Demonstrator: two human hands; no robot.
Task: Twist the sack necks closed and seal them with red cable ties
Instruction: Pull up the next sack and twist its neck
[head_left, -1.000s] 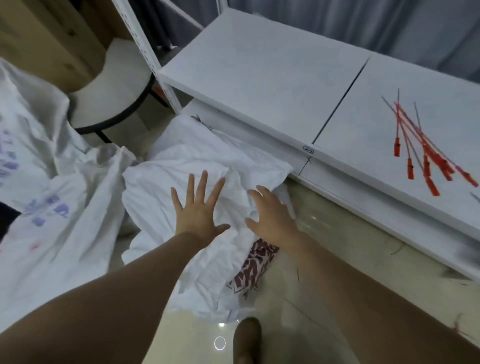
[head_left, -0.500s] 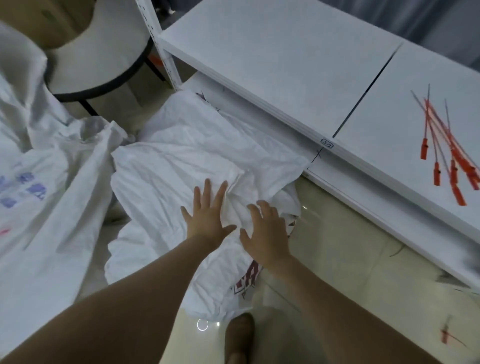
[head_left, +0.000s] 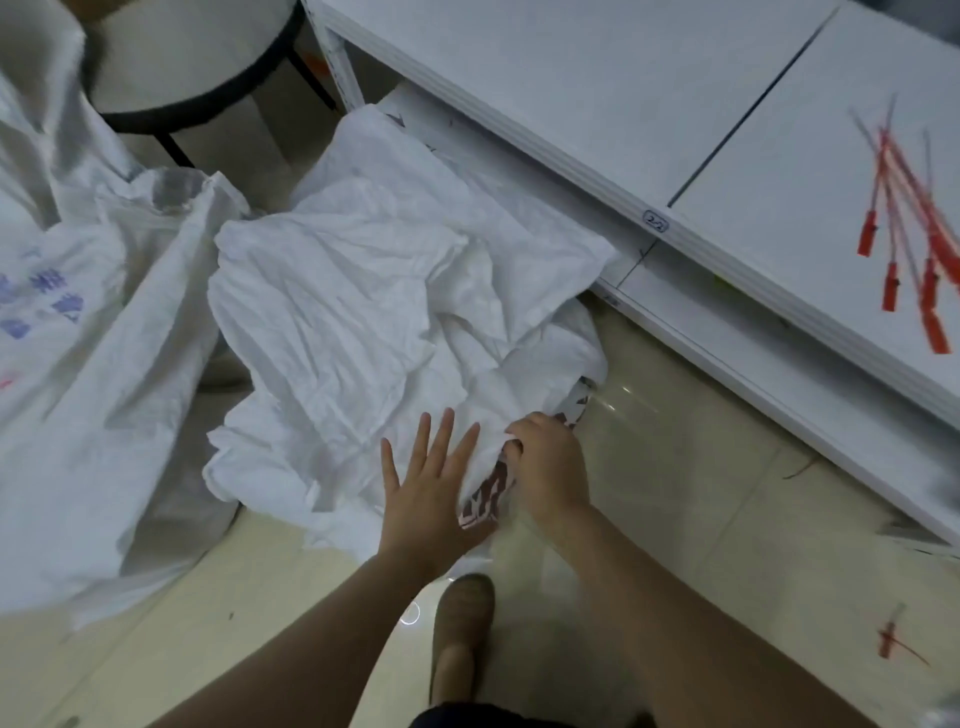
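The shelf label (head_left: 655, 222) at 1 o'clock reads "22"; blue print on the 9 o'clock sack (head_left: 78, 338) is blurred. Your right hand (head_left: 545, 467) has a curled grip on crumpled cloth of the centre sack (head_left: 353, 312), left hand (head_left: 426, 493) flat, fingers spread. The red cable ties (head_left: 914, 234) lie on the shelf (head_left: 571, 104) at 2 o'clock

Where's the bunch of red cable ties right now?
Head view, upper right: the red cable ties lie on the white shelf top, beyond the right hand.
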